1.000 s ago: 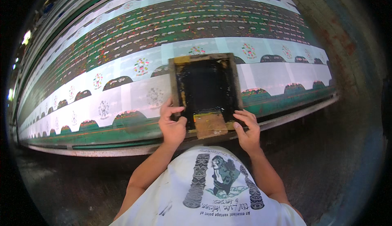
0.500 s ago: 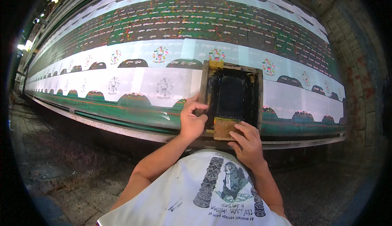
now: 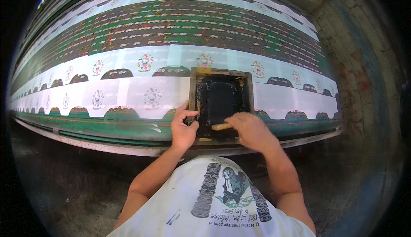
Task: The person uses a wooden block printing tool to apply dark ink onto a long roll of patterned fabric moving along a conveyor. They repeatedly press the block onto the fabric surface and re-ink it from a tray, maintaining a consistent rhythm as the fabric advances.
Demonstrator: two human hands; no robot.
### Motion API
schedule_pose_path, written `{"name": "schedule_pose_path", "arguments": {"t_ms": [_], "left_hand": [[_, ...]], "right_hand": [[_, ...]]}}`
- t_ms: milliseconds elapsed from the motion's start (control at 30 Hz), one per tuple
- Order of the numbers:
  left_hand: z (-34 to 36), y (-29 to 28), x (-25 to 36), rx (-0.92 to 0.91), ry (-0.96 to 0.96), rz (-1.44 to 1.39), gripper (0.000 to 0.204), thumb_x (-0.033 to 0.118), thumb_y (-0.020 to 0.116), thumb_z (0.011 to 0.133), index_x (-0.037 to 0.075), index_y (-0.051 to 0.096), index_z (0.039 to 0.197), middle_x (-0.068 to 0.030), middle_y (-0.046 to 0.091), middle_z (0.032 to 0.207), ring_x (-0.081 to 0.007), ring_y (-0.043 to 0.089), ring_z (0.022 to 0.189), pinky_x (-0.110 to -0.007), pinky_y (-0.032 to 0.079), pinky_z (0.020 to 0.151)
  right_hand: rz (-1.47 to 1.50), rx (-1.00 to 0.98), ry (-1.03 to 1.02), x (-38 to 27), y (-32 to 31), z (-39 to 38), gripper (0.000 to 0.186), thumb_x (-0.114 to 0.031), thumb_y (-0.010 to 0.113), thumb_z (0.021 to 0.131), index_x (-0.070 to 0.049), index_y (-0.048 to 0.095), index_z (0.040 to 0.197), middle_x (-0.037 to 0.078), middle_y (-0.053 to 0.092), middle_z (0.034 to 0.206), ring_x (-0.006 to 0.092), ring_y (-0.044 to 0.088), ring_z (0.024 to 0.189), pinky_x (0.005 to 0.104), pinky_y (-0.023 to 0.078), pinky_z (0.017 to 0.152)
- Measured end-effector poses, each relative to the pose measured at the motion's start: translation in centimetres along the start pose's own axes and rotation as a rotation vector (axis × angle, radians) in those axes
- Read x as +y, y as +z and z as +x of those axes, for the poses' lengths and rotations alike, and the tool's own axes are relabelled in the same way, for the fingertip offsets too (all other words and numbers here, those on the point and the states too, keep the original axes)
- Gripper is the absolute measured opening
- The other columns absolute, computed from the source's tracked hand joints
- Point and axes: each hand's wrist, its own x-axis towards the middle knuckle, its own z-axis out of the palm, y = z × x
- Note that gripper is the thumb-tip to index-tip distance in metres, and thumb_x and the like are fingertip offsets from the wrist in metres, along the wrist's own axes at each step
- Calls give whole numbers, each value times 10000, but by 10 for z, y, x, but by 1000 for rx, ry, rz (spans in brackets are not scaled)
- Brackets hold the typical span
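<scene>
A wooden-framed printing screen (image 3: 221,72) with a black mesh lies flat on a long printed cloth (image 3: 141,61) of green and white bands. My left hand (image 3: 183,127) grips the frame's left edge near its front corner. My right hand (image 3: 249,129) is closed on a wooden squeegee (image 3: 221,127), which rests on the mesh near the frame's front edge. White bands on the cloth carry round flower motifs and dark arch shapes.
The cloth lies on a long table (image 3: 128,147) that runs far off to the left. A brick wall (image 3: 364,65) stands at the right. The floor (image 3: 64,181) below is dark and stained. My white printed shirt (image 3: 222,198) fills the lower middle.
The screen frame has shifted along the cloth to a new spot. My right hand has left the frame's front edge and taken hold of the squeegee inside the frame.
</scene>
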Motion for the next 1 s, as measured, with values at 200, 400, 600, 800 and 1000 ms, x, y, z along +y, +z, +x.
{"name": "schedule_pose_path", "arguments": {"t_ms": [200,400,600,800,1000], "left_hand": [[7,-12,-5,-48,-69,-40,347,-99,763,933,28,780,1255,-262,594,1641,-348,613,1478,-413,456,1253],[12,-19,6,-115,-50,60,310,-98,768,920,25,789,1203,-251,625,1599,-366,617,1469,-426,452,1252],[12,-20,-1,-109,0,62,288,-118,764,917,13,786,1172,-256,621,1596,-370,615,1474,-430,446,1259],[9,-15,-5,-108,-44,-65,367,-175,729,937,4,762,1256,-238,583,1651,-318,591,1518,-420,446,1285],[6,-8,-9,-43,-71,-89,505,-153,730,929,15,725,1404,-261,528,1700,-357,546,1567,-445,431,1307]], "right_hand": [[43,115,39,57,0,68,381,69,658,926,-48,768,1272,207,786,1181,442,739,1152,532,601,985],[58,271,74,77,5,105,429,51,672,912,-96,802,1294,194,784,1181,433,738,1171,534,597,1010],[1,177,90,58,15,76,517,47,697,894,-161,817,1351,147,750,1104,410,728,1105,523,595,985],[0,213,38,10,26,25,558,91,697,839,-144,815,1332,125,762,1116,393,727,1084,516,586,961],[30,192,96,-29,40,-16,528,89,722,800,-102,828,1280,125,787,1207,382,739,1112,505,596,984]]}}
